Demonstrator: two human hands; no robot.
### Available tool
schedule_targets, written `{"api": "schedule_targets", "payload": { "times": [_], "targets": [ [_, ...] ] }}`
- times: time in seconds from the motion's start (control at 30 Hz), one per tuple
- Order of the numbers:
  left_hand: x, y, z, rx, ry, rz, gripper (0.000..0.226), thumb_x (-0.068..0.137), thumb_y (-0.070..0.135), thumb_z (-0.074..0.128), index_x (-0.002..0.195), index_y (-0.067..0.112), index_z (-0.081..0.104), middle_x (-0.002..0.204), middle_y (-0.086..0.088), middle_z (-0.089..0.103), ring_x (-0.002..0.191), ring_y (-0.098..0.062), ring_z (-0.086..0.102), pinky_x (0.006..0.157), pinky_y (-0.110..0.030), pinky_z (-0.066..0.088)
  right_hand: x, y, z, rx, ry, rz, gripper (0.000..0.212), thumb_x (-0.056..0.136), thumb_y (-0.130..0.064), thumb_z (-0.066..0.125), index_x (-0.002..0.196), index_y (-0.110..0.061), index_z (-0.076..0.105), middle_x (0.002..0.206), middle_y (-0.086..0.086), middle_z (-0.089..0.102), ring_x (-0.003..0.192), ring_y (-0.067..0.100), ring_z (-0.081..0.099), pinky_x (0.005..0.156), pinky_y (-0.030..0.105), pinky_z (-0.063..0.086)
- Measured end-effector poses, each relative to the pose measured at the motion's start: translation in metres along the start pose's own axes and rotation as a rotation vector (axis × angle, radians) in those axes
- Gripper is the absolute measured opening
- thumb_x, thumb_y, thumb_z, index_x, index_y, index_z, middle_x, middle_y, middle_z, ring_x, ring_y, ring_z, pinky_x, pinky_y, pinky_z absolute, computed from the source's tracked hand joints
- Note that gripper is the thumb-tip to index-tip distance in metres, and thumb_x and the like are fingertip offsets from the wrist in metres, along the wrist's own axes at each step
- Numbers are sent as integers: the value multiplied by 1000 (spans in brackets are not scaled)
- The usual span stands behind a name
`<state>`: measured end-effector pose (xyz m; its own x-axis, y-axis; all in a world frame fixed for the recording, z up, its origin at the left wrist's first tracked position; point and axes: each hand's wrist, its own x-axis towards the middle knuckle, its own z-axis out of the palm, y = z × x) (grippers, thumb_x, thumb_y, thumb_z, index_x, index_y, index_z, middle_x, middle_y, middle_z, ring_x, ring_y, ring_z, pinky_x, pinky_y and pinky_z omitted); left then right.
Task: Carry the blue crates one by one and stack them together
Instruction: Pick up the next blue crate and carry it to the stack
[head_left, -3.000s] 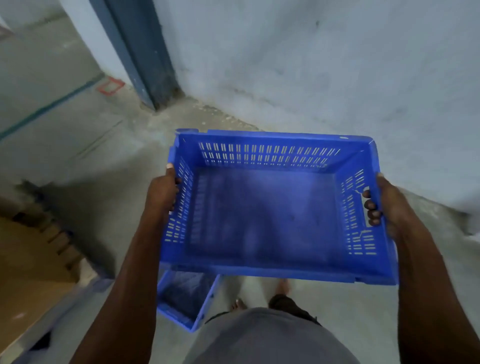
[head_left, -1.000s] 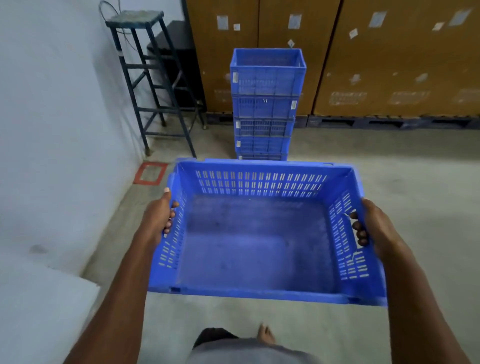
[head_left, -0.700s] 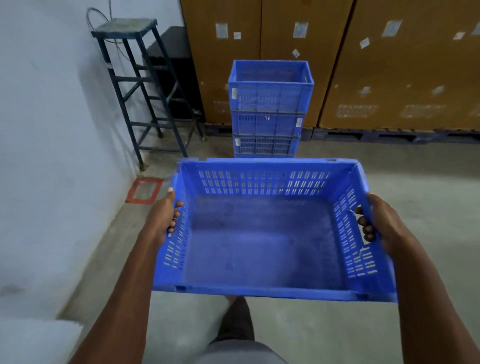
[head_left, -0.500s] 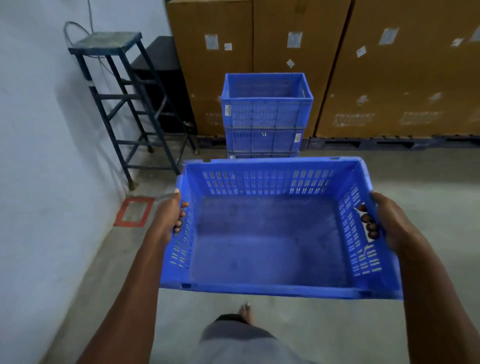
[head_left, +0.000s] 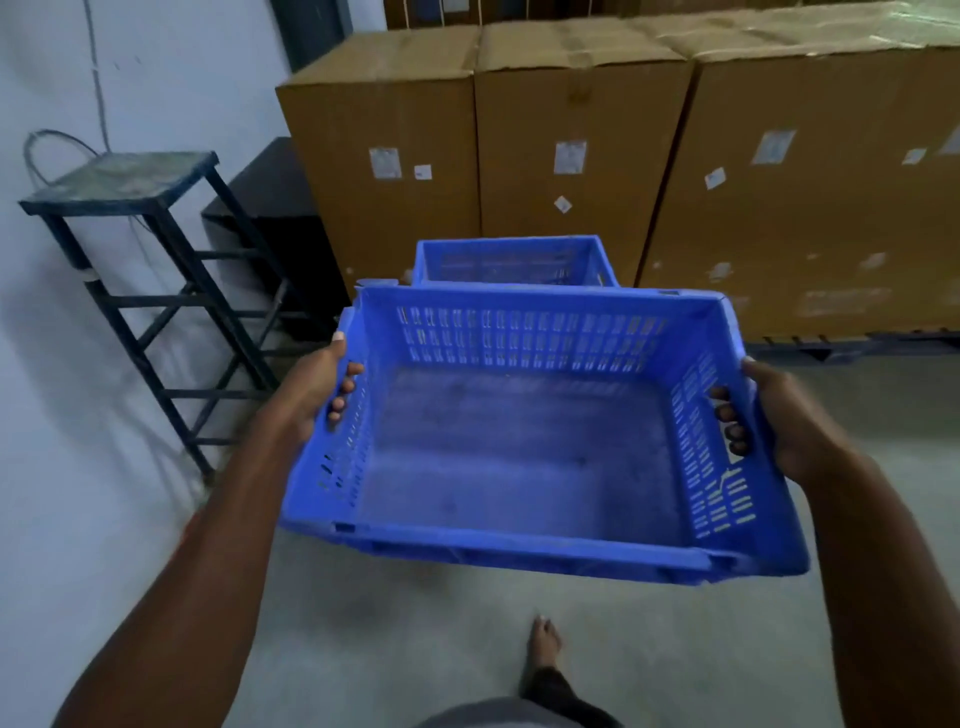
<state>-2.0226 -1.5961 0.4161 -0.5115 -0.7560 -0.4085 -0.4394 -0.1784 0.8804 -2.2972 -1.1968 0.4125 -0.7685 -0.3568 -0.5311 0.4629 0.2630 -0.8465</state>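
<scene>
We are holding an empty blue slotted plastic crate (head_left: 524, 452) out in front of us, clear of the grey concrete floor (head_left: 415, 639). Our left hand (head_left: 314, 392) is gripping the crate's left wall, thumb lying on the rim, fingers curling in through the handle slot. Our right hand (head_left: 779, 415) is gripping the right wall the same way, fingertips (head_left: 730, 431) showing inside through the handle opening. The crate is sitting between both hands, tilting slightly down toward our right.

Just beyond the hands, past the held crate's far rim, another blue plastic crate (head_left: 511, 262) is standing with its open top facing up; whatever is below it is hidden by the held crate. Behind that, tall brown cardboard boxes (head_left: 571, 145) with white labels are lining up along the back. Beyond the left hand, a dark metal stool (head_left: 150, 270) with crossbars is standing against the pale wall (head_left: 57, 364). Below the right hand, a bare foot (head_left: 544, 644) is stepping on the floor.
</scene>
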Motion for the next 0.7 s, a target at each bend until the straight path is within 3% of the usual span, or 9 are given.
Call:
{"api": "schedule_targets", "payload": {
  "times": [0.37,0.7],
  "targets": [
    [180,146,20,-70,-16,-25,61,103,64,29,92,9,55,67,-1,38,46,-14,32,39,-21,31,189,-200,51,-107,-110,-45,52,98,-59,35,85,-13,53,61,1,44,41,15,37,37,23,33],
    [344,239,67,24,-79,18,55,105,57,29,88,9,52,66,-1,41,50,-14,36,44,-26,37,347,-284,87,-158,-19,-26,56,99,-58,29,92,-8,54,68,3,39,42,14,28,37,20,28]
  ]
}}
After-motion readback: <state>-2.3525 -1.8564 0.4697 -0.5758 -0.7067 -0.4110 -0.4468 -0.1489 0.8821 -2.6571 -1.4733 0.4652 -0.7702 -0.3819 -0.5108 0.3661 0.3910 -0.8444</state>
